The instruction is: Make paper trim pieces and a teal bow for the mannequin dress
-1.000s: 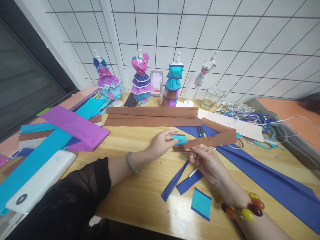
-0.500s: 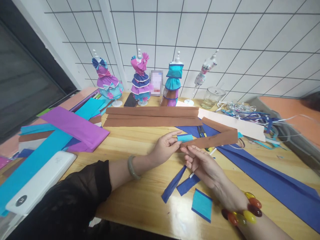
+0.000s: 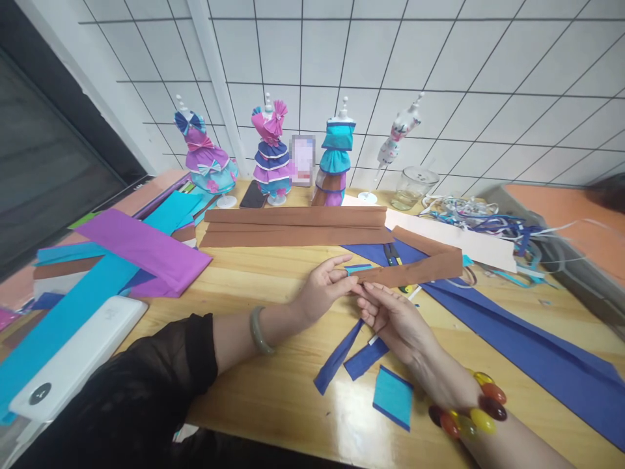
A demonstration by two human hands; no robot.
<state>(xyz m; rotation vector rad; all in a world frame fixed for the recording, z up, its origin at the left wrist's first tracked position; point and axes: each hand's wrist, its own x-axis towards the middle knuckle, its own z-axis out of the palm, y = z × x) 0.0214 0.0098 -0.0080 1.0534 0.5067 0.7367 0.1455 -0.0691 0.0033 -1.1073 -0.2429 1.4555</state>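
Both hands meet at the near end of a folded brown strip [image 3: 424, 266], which looks like crepe paper or thin cloth. My left hand [image 3: 322, 290] pinches that end between thumb and fingers. Close beside it, the thumb and fingertips of my right hand [image 3: 393, 319] are closed on the same edge. Just behind the left fingertips, a teal piece with a dark blue edge [image 3: 360, 267] is partly covered. Below the hands lie a teal square with blue borders [image 3: 393, 398] and two short dark blue strips [image 3: 336, 359]. Black-and-yellow scissors [image 3: 392, 254] lie partly under the brown strip.
Dressed mini mannequins [image 3: 273, 156] and a bare floral one [image 3: 399, 133] stand along the back, near a glass [image 3: 414, 189]. Brown bands [image 3: 297, 226], a long blue sheet [image 3: 527, 345], purple sheets [image 3: 146, 251] and a white power bank [image 3: 81, 355] lie around. Ribbon scraps [image 3: 483, 218] sit right.
The fingertips have drawn slightly closer together on the brown strip's end. The teal piece behind them shows less than before. The whole view has shifted slightly.
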